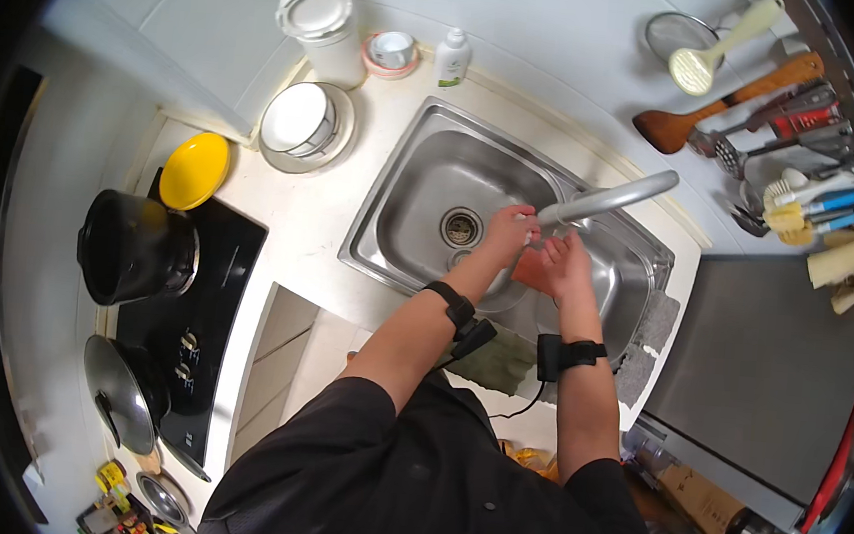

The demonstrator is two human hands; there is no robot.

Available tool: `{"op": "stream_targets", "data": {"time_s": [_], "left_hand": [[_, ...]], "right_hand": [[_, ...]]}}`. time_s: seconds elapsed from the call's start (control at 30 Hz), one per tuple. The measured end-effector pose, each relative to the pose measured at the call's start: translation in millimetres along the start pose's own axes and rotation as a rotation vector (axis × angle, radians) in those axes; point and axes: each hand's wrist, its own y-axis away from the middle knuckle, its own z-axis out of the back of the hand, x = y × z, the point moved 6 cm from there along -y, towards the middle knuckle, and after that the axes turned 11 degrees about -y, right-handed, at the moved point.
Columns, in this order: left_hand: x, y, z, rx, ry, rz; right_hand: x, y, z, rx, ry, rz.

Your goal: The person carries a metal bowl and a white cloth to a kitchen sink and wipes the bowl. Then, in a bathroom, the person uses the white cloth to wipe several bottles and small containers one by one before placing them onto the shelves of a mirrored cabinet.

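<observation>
While leaning over the sink in the head view, holding both hands under the tip of the grey faucet. Left hand up at the spout end, fingers curled, pressed against the edge of an orange-red sponge-like pad. Right hand just beside it, fingers closed over the same pad, pinching it from the right. Pad low in the basin, right of the drain, between the 2 hands. Black bands on both wrists. Green cloth draped over the near rim of the sink. On the desk to the left: yellow bowl, black pot on a dark cooktop, white lidded jar. Small white bottle behind the sink. Wooden spatula and other utensils hanging on the wall rack at the right.
</observation>
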Motion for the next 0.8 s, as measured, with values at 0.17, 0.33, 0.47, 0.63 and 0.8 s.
{"op": "stream_targets", "data": {"time_s": [0.17,0.33,0.47,0.63,0.8], "left_hand": [[-4.4,-8.8,37.3,-0.375,-1.313,-0.967],[-25.1,6.8,8.3,-0.208,-0.775,-0.287],[-35.1,18.5,36.2,-0.343,-0.864,-0.386],[-40.3,27.2,43.6,-0.332,-1.091,-0.330],[-34.1,43.8,44.7,-0.143,-0.820,-0.131]], "right_hand": [[-12.3,-12.2,-27.8,0.130,-0.029,-0.052],[32.1,-9.9,-17.0,0.236,-0.093,-0.021],[21.4,-1.6,-44.5,0.231,-0.076,-0.008],[-9.5,-3.5,-29.2,0.268,0.107,-0.052],[-77.6,47.6,-49.2,0.358,0.202,-0.312]]}}
